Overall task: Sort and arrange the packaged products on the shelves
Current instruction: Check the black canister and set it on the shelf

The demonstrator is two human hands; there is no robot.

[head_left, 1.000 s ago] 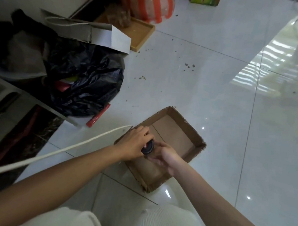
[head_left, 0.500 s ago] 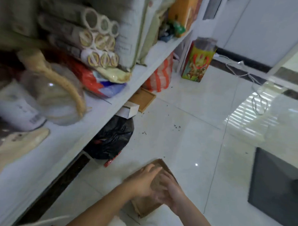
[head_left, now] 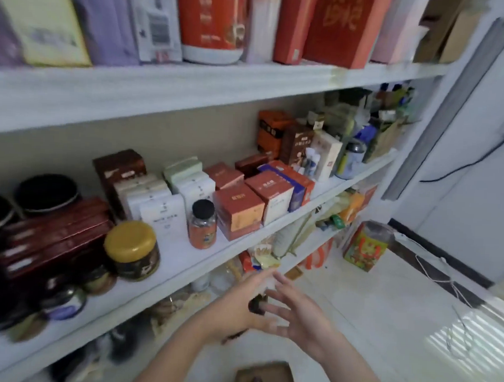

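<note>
Above and to the left of the hands, a white shelf (head_left: 181, 264) carries rows of boxes (head_left: 238, 216). Below the hands, a cardboard tray (head_left: 268, 375) lies on the floor (head_left: 369, 311). Up left of the left hand stand a gold-lidded jar (head_left: 131, 250) and a black-capped bottle (head_left: 202, 224). The left hand (head_left: 237, 308) wraps round a small dark item (head_left: 256, 305), blurred, just in front of the shelf edge. The right hand (head_left: 300, 317) is just beside it, with its fingers spread loose and one fingertip touching the item.
</note>
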